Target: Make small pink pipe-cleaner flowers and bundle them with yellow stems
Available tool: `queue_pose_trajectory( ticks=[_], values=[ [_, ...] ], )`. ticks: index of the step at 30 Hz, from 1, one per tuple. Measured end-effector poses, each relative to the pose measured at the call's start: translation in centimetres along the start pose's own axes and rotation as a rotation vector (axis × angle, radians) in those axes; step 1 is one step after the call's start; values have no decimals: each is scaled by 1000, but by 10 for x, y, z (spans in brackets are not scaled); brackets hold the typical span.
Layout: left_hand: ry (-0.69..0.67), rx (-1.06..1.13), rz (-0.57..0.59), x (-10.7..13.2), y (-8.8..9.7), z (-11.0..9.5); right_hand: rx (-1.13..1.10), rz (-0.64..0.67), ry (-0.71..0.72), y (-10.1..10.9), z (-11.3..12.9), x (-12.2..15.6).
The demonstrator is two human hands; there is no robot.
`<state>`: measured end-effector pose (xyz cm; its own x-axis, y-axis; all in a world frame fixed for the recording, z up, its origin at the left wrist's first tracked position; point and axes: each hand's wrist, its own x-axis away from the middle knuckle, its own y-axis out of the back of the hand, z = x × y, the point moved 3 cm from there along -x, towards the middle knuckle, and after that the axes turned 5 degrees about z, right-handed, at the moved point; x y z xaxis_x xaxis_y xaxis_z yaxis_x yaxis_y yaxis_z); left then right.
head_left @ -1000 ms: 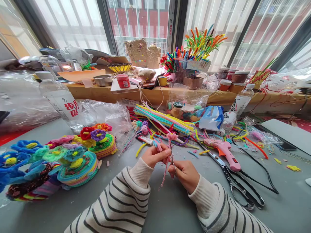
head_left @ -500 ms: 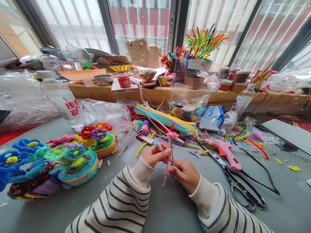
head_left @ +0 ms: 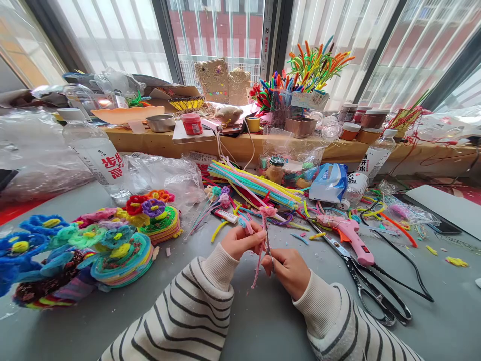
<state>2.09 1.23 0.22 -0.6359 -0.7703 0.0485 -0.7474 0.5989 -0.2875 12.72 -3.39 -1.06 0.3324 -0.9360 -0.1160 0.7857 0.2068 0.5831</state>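
Note:
Between the fingers of my left hand [head_left: 245,240] is a pink pipe-cleaner flower [head_left: 267,211]; its head sticks up above the fingertips and its fuzzy stem hangs below. A bit of blue and pink pipe cleaner also shows at that hand. My right hand [head_left: 288,269] is closed around the handles of small scissors [head_left: 268,248], whose narrow blades point up beside the pink stem. Fingers cover part of the handles, and whether the blades touch the stem I cannot tell. A bundle of pastel pipe cleaners [head_left: 255,185] lies just beyond both hands.
Finished pipe-cleaner flower pieces [head_left: 120,258] stand at left. To the right lie a pink glue gun [head_left: 353,235] with its cord and large black-handled scissors [head_left: 363,281]. A water bottle [head_left: 93,155], a glass jar [head_left: 275,170] and a blue-white packet [head_left: 328,183] sit farther back.
Hardly anything differs. Both hands keep their hold on the pink flower and the scissors, with only a very slight shift of the hands and the view.

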Motion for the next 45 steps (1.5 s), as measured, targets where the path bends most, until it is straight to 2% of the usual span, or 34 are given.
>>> queue_pose_trajectory(
  ticks=[10, 32, 41, 45],
  values=[
    [12, 13, -9, 1, 1, -1, 40, -40, 20, 2, -1, 0],
    [0, 1, -18, 1, 0, -2, 97, -58, -31, 1, -3, 1],
    [14, 26, -9, 1, -1, -2, 36, 15, -43, -1, -2, 1],
    [0, 43, -44, 2, 0, -3, -24, 59, -16, -2, 0, 2]
  ],
)
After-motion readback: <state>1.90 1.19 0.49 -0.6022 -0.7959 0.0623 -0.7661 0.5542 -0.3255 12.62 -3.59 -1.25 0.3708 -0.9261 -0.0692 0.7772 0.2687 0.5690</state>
